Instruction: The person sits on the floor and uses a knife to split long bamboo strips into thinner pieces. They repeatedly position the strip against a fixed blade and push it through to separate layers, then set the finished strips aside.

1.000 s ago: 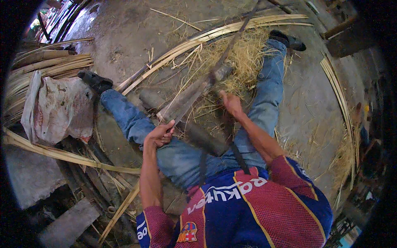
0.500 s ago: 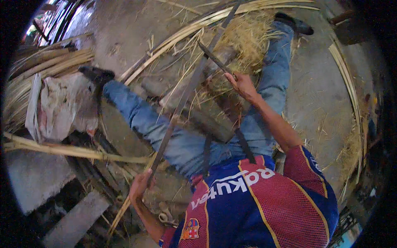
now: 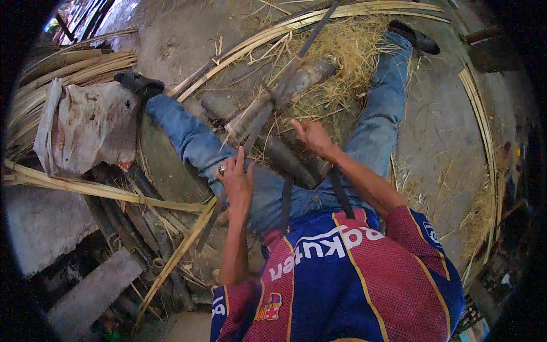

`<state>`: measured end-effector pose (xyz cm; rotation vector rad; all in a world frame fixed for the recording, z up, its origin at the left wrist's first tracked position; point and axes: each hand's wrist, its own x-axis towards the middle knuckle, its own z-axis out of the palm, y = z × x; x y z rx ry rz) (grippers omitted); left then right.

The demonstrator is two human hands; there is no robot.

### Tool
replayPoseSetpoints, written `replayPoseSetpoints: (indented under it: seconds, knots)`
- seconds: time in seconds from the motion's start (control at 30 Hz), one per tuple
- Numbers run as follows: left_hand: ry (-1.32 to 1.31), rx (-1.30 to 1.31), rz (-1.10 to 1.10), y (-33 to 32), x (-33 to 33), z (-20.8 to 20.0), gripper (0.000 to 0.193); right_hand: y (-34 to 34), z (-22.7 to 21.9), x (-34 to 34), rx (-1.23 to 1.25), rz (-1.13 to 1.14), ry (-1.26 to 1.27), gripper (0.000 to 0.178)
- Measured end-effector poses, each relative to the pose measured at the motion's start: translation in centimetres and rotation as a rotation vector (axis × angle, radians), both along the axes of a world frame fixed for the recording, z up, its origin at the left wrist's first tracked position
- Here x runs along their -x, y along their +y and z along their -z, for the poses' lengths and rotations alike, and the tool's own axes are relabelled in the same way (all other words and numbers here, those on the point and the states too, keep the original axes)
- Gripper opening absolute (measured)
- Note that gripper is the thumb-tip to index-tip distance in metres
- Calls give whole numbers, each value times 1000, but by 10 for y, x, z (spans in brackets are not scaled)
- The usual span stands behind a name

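Note:
A long dark bamboo strip [image 3: 259, 122] runs slantwise from the top of the view, across the wooden block between my legs, to beside my left thigh. My left hand [image 3: 235, 181], a ring on one finger, is closed on this strip over the thigh, its index finger stretched along it. My right hand [image 3: 314, 138] is closed in front of my lap, thumb side toward the strip. It grips a knife [image 3: 270, 93], whose blade is smeared by motion near the strip; the handle is hidden in the fist. Under the strip lie a round log [image 3: 310, 78] and a dark wooden block [image 3: 288, 162].
Pale shavings [image 3: 359, 48] pile up beside my right leg. Long light strips [image 3: 256, 48] curve across the floor ahead; others [image 3: 481, 119] lie at the right. At the left are a bundle of strips [image 3: 80, 74], a whitish sack [image 3: 97, 128] and a board [image 3: 97, 296].
My left hand has moved forward and right along the strip, from near its close end to over the thigh. My right hand has come closer and slightly left, with the knife.

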<state>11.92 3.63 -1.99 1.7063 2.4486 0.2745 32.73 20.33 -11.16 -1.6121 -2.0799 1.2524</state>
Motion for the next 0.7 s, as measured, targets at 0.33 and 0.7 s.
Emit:
replayPoseSetpoints:
  seconds: [0.33, 0.7]
  knots:
    - [-438, -11, 126, 2, 47, 39, 33, -33, -29, -1, -24, -492, 19, 63]
    - [-616, 148, 52, 17, 43, 17, 38, 71, 3, -40, -84, -105, -125, 54]
